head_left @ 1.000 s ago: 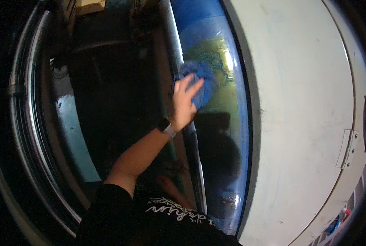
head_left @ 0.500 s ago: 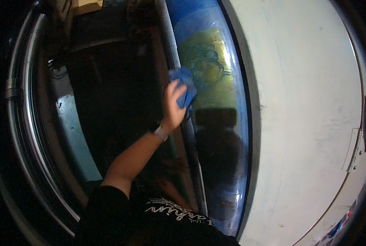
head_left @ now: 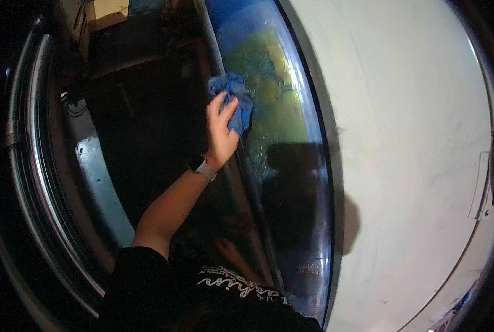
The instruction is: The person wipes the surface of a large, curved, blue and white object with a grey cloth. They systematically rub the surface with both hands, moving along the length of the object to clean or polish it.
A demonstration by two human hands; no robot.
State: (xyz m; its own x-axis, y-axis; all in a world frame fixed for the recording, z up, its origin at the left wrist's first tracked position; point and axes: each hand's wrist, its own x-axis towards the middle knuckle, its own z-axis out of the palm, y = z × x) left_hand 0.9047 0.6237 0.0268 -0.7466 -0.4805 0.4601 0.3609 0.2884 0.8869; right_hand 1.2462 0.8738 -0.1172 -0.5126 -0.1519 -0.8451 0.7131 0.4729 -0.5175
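My left hand (head_left: pixel 222 130), with a watch (head_left: pixel 206 170) on its wrist, grips a crumpled blue cloth (head_left: pixel 240 113). The cloth is pressed against the left edge of a blue curved cylinder (head_left: pixel 238 16). On that cylinder lies a yellow-green sheet (head_left: pixel 291 119) with dark blue smears and wet-looking streaks beside the cloth. Low and in shadow, close to my black shirt, is my right hand (head_left: pixel 223 247); its fingers are too dim to make out, and it lies left of the cylinder.
A large off-white panel (head_left: pixel 407 138) with a hinge (head_left: pixel 483 188) stands on the right. Shiny metal bars (head_left: pixel 39 138) run along the left. Between them is a dark recess with a pale grey-blue strip (head_left: pixel 100 171). A dark shadow falls across the cylinder's lower part.
My left hand and the cloth have shifted up and left in the picture, along the cylinder's edge. The whole view has shifted slightly left too. My right hand stays low.
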